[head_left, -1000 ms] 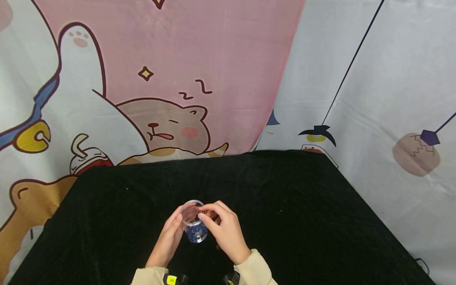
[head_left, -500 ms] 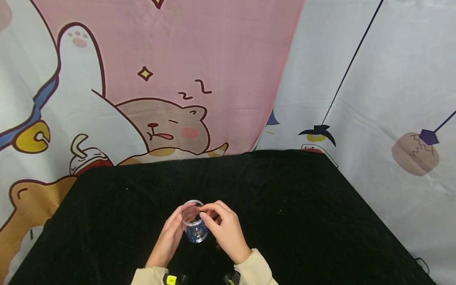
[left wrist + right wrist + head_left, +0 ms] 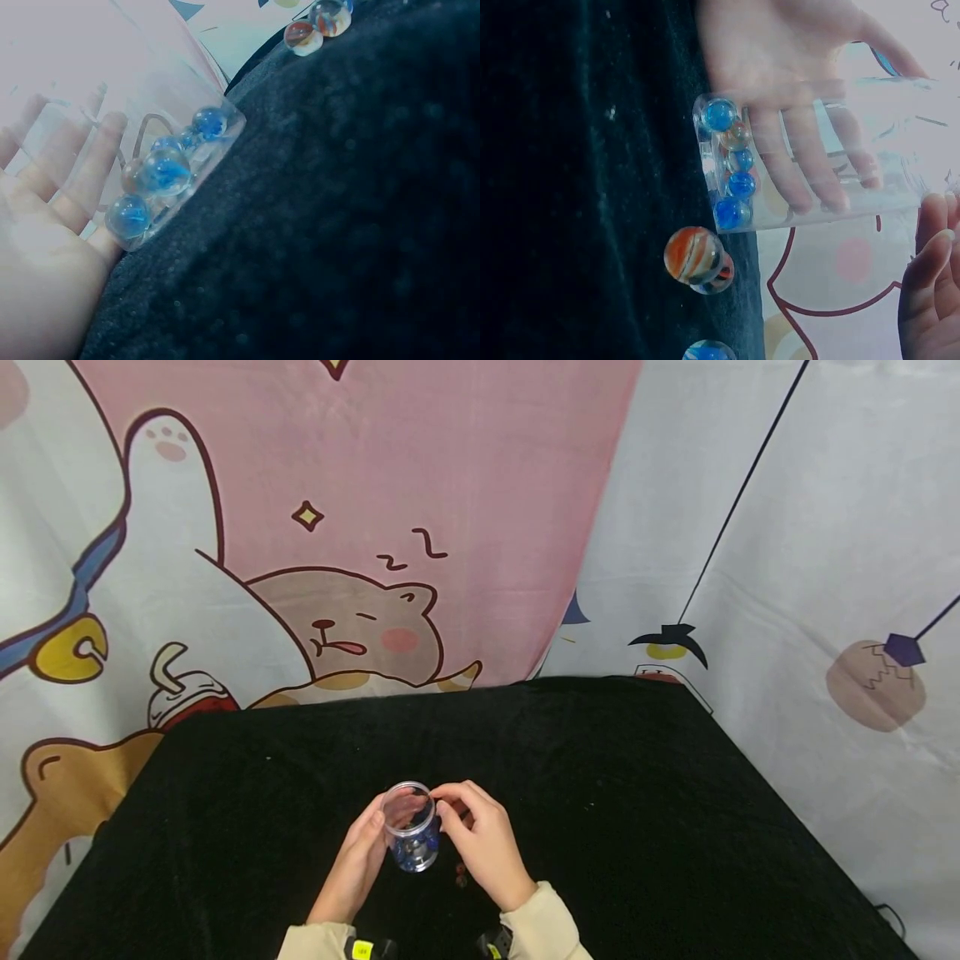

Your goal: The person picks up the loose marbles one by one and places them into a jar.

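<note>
A clear cylindrical jar stands on the black cloth, its mouth uncovered. Several marbles, mostly blue-swirled with at least one brownish, lie at its bottom. My left hand holds the jar's left side, fingers wrapped behind the wall and thumb in front. At the right of the rim is my right hand, fingers bent and index fingertip by the edge; I see nothing between finger and thumb. Below that hand, an orange-swirled marble lies against another marble outside the jar.
Another blue-swirled marble lies on the cloth near the orange pair. Black cloth covers the table. Printed cartoon curtains hang behind and at the sides. A dark cable shows at the right edge.
My right hand has drawn slightly right from over the jar's mouth, uncovering the reddish marbles below it. A small thing earlier between its fingers no longer shows there. The left hand and jar stay put.
</note>
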The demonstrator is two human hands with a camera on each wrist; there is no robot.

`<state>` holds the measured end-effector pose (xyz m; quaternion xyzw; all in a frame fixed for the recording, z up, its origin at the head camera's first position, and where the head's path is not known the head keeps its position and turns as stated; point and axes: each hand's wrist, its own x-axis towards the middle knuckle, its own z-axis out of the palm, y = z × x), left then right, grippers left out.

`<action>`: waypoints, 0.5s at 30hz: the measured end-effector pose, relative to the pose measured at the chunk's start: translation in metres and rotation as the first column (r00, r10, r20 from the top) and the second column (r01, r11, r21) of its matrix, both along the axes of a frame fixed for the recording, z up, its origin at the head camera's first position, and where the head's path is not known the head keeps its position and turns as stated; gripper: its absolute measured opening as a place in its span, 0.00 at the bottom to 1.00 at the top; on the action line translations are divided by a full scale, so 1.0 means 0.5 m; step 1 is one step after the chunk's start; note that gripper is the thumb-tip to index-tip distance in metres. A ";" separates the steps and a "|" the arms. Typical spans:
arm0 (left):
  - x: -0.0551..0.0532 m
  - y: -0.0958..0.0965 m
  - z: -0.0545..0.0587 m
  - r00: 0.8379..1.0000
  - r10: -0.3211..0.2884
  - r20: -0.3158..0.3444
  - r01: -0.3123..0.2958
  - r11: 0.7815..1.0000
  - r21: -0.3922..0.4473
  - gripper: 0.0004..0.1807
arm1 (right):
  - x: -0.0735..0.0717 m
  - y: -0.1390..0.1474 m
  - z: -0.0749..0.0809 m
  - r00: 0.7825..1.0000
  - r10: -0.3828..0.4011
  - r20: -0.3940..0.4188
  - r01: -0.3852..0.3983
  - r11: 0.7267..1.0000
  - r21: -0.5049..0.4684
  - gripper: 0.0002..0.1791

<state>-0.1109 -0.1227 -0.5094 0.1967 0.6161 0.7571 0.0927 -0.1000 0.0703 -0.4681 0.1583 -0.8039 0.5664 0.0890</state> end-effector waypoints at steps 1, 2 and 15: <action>0.000 0.001 0.001 1.000 -0.001 0.000 0.001 1.000 0.001 0.23 | 0.000 0.001 0.000 1.000 -0.001 -0.001 0.001 1.000 0.001 0.09; 0.000 0.001 0.001 1.000 -0.002 -0.003 0.002 1.000 0.004 0.24 | -0.001 0.002 0.001 1.000 -0.002 -0.002 0.002 1.000 0.002 0.09; 0.005 0.002 0.008 0.999 0.008 0.050 -0.007 1.000 -0.020 0.23 | -0.008 0.016 -0.001 1.000 -0.001 -0.007 0.001 0.999 0.039 0.07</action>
